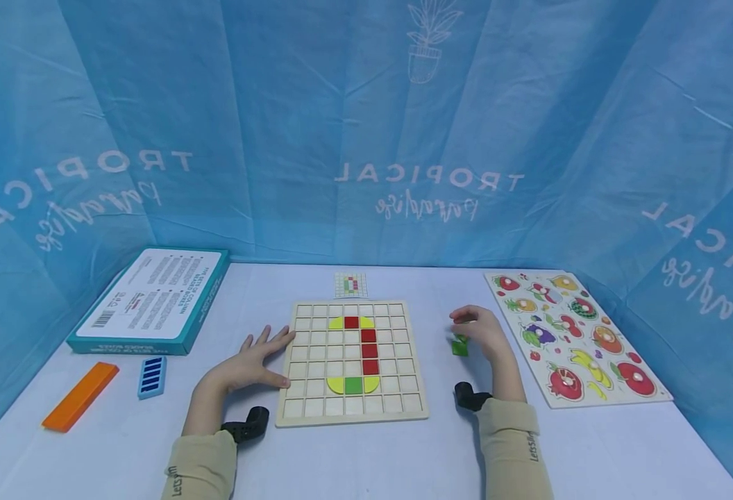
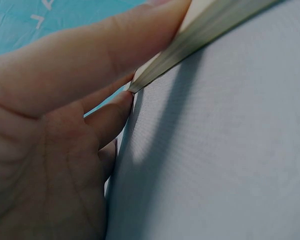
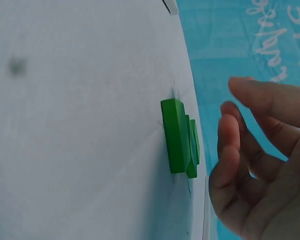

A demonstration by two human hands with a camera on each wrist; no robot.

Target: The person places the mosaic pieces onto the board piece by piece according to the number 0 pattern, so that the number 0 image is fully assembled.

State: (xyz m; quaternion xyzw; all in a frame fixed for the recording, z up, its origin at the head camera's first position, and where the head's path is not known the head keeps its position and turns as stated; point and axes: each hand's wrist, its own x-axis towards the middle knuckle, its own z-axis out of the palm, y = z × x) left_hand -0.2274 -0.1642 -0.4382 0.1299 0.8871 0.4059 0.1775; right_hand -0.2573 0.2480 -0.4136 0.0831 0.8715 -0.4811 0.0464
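On the bench (image 1: 366,458) just right of the wooden grid board (image 1: 352,361), a small stack of green tiles (image 1: 459,346) lies under your right hand (image 1: 485,333); the right wrist view shows the tiles (image 3: 180,137) as flat, bright green squares piled unevenly, and your fingers (image 3: 227,150) loosely curled just beside them without touching, holding nothing. Your left hand (image 1: 250,361) lies flat with its fingers spread, the fingertips touching the left edge of the board; the left wrist view shows your thumb (image 2: 115,107) pressed against the board's corner. The board carries a figure made of red squares, yellow rounded pieces and one green square. Behind the board lies a small pattern card (image 1: 350,284) with a grid printed on it. Well to the right is a fruit puzzle board (image 1: 575,337) with pegged pieces. To the left lie a teal box (image 1: 154,300) with print too small to read, a blue ridged piece (image 1: 152,377) and an orange bar (image 1: 80,396). The blue backdrop (image 1: 366,125) reads "TROPICAL" with script beneath, and your sleeve cuffs read "Letsfit", as far as can be made out.
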